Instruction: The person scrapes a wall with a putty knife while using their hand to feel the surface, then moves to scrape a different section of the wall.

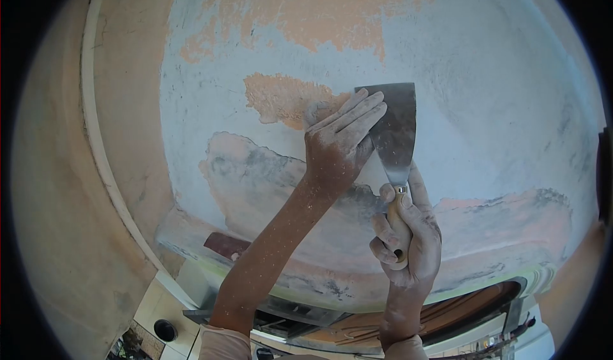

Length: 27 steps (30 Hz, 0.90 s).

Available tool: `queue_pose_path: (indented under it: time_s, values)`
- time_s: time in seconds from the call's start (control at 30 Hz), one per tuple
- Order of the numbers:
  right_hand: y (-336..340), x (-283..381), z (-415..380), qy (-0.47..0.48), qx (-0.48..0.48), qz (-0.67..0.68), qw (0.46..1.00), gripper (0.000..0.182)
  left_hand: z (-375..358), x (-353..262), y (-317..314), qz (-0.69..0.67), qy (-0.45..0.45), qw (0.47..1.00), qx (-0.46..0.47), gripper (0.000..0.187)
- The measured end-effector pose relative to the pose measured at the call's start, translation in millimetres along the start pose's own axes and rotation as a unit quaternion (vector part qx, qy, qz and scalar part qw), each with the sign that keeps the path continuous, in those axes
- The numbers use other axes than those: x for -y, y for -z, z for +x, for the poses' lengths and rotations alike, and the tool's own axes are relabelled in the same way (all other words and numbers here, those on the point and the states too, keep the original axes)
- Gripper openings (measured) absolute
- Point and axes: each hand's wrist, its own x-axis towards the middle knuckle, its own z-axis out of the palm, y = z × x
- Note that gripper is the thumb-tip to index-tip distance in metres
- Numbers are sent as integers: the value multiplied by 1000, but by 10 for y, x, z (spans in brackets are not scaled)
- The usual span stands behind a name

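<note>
A wide scraper with a dark metal blade [397, 120] and a pale wooden handle [401, 222] is held upright in front of the wall [469, 123]. Wrapped round the handle are the fingers of my right hand [421, 235], coated in white dust. My left hand [338, 133], dusty too, has its fingers stretched out together, with the tips overlapping the left side of the blade. Just left of that hand, a rough peach patch [274, 98] shows through the pale blue paint.
Peeled grey-pink patches [511, 229] run across the lower wall. A dark red strip [225, 245] lies on the ledge beside my left forearm. A white conduit [92, 111] follows the left side. Below are a black cup [165, 330] and an arched opening [460, 315].
</note>
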Motion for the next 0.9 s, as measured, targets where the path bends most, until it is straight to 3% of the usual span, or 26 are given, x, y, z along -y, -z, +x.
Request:
queue_pose_path:
  time_s: [0.17,0.3,0.5,0.9]
  values:
    - [-16,-17,44,2,5,-5,1000,54,44,61,17,-15,-1,1000,-8,40]
    - [43,-17,-59,8,-5,-12,1000,54,-104,-81,61,17,15,999,45,40]
    - [-15,35,-57,6,14,11,1000,54,-54,-41,-44,-23,41,999,-17,38]
    - [14,57,-1,-1,21,-7,1000,52,37,-26,-10,19,7,1000,-16,37]
